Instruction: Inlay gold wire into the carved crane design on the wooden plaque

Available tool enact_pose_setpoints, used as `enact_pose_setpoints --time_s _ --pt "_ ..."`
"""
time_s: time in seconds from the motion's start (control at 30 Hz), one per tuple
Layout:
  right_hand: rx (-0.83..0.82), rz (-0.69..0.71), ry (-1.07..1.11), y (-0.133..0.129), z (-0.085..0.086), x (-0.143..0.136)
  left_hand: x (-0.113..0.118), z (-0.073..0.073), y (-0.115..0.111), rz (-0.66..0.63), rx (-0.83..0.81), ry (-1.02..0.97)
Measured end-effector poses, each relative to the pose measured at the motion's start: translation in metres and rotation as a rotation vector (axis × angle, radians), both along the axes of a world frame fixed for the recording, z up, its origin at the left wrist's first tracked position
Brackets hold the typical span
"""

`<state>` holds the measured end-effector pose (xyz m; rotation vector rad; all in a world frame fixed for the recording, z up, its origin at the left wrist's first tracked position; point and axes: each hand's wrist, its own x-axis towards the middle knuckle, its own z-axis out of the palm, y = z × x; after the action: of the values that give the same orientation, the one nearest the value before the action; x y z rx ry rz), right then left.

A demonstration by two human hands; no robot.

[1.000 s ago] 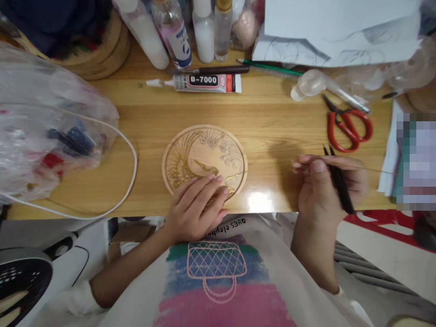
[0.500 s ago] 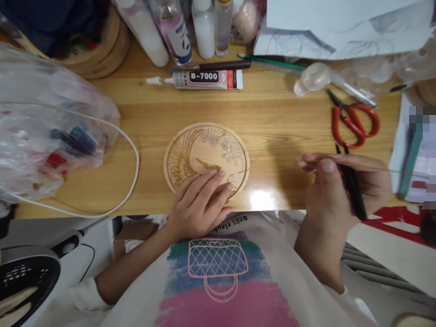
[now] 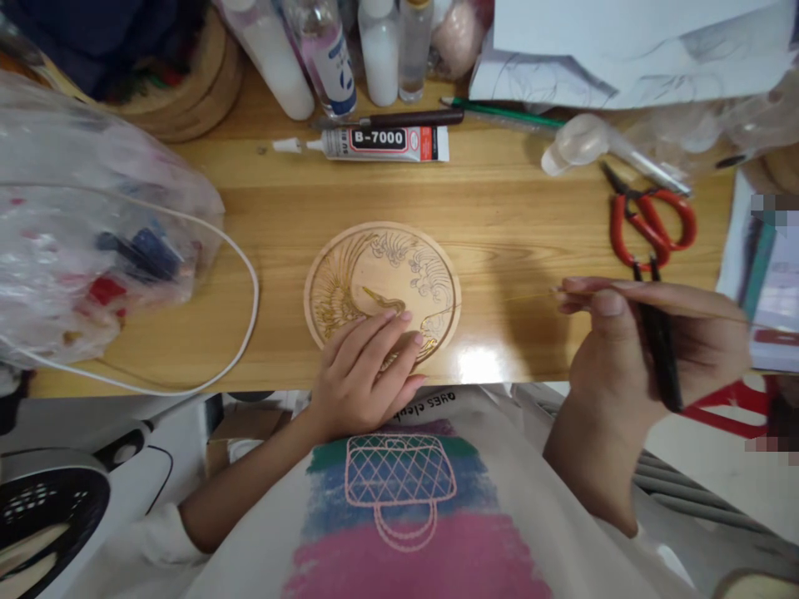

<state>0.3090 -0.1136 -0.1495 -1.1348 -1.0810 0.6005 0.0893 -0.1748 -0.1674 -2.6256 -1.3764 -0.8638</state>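
Left hand (image 3: 368, 370) laid flat over the 6 o'clock part of the disc (image 3: 380, 273), fingers stretched, nothing seen clasped. Tweezers (image 3: 665, 366) held in right hand (image 3: 621, 349) at 3 o'clock; gold wire (image 3: 515, 298) apparently pinched at its fingertips and run to disc. Wire could be kinked, or its laid end lifted, if tugged too hard; disc could be slid if left hand's pressure is eased. Disc placed on table (image 3: 268, 249), near front edge: round, pale wood, rimmed, gold bird lines at 8–11 o'clock, darker outlines at 12–3, bottom hidden. Beyond: scissors (image 3: 617, 226) left at 2 o'clock, glue tube (image 3: 390, 144) at 12.
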Motion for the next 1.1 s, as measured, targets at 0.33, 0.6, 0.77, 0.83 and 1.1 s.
enact_pose_setpoints --time_s 0.33,0.6,0.77,0.83,1.1 --pt "0.027 0.028 0.015 0.0003 -0.0014 0.0014 0.0005 0.0001 0.0004 0.046 -0.014 0.03" --pt "-0.042 0.022 0.034 -0.0014 0.001 0.0012 0.0023 -0.0004 0.0003 0.06 -0.021 0.068" --pt "-0.079 0.018 0.04 -0.0008 0.0013 0.001 0.0024 -0.0001 0.0007 0.053 -0.016 0.058" --pt "-0.082 0.017 0.044 0.0002 0.0003 0.0015 0.0024 0.0002 0.0008 0.051 -0.018 0.058" --pt "-0.06 0.05 0.075 0.0025 -0.0049 0.0036 0.002 0.0002 -0.0003 0.057 -0.03 0.061"
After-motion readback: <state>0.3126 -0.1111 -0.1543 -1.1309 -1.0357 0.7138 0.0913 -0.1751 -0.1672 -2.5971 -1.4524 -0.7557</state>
